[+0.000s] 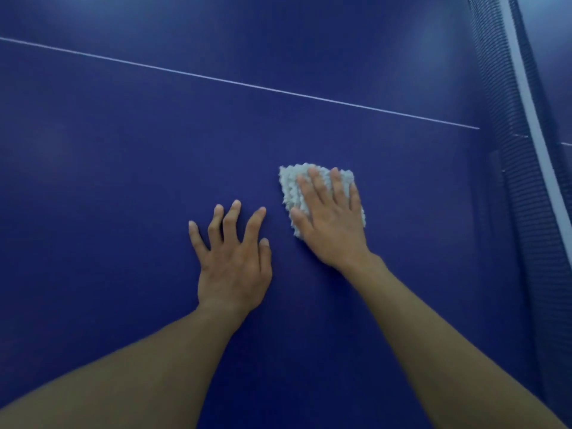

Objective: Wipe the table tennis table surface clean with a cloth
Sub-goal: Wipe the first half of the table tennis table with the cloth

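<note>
pale grey fluffy cloth lies flat on dark blue bench, pressed under right grip, fingers straight, released. left grip rests beside it, released, fingers spread.

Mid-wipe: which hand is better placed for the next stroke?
Right. The right hand lies flat on the fluffy white cloth, pressing it to the blue table tennis table, nearer the dark mesh net. The left hand rests bare on the table, fingers spread, holding nothing.
</note>
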